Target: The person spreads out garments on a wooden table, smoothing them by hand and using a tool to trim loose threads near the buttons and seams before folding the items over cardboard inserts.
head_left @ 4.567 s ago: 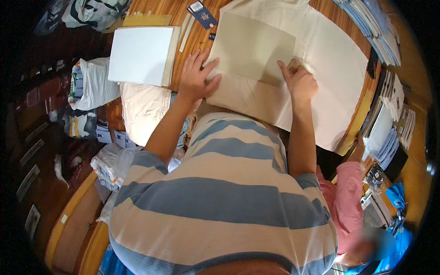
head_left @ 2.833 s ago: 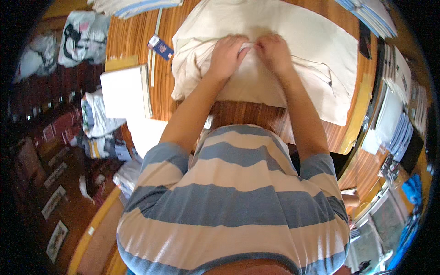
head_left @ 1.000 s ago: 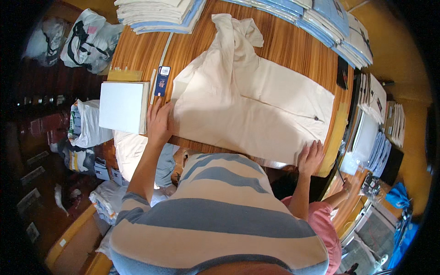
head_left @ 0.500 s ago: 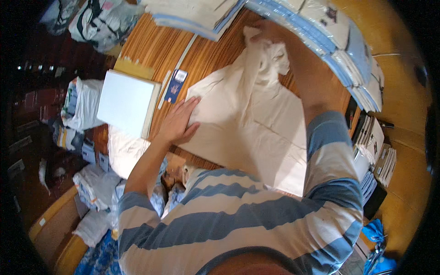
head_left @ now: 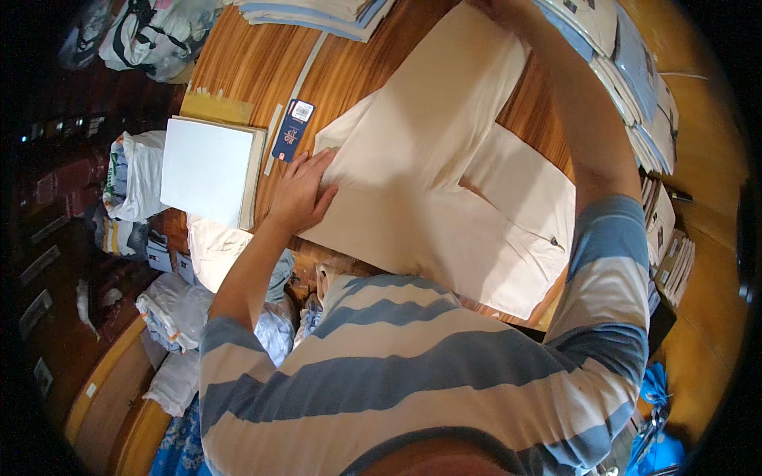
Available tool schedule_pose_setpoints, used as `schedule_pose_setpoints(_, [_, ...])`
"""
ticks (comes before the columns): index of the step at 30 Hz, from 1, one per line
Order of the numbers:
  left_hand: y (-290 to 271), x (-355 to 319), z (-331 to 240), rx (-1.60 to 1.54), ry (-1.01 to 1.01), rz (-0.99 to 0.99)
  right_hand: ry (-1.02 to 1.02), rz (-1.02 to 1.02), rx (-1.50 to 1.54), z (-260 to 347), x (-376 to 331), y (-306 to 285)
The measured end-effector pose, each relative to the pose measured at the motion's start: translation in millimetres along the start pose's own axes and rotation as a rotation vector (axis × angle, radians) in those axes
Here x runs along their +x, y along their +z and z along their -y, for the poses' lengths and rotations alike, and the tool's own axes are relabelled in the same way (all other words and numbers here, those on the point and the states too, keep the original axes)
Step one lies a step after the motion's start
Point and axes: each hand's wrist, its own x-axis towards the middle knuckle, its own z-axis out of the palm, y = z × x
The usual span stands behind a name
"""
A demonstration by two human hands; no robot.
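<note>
A cream garment lies spread over the striped wooden table, one long part stretched smooth toward the far edge. Near its right end a small dark fitting shows on the cloth. My left hand rests flat on the garment's left edge, fingers extended and thumb apart. At the top of the view my right hand is closed on the far end of the stretched cloth, its fingers shadowed and partly cut off. A dark blue tag with a white label lies just beyond my left hand.
A white board or pad sits at the table's left edge. Folded garments are stacked at the far side, and plastic-wrapped stacks line the right. Bagged clothes crowd the left. A pale strip runs along the tabletop.
The bunched far part of the garment is now pulled out long and smooth by my right hand, which has moved farther away. My left hand stays on the left edge.
</note>
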Motion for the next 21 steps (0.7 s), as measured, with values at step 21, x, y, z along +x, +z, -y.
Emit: schedule_pose_setpoints(21, [3.2,-9.2,-9.1,0.036,0.039,-0.028,-0.564,-0.737,-0.595,26.1,-281.7,36.2])
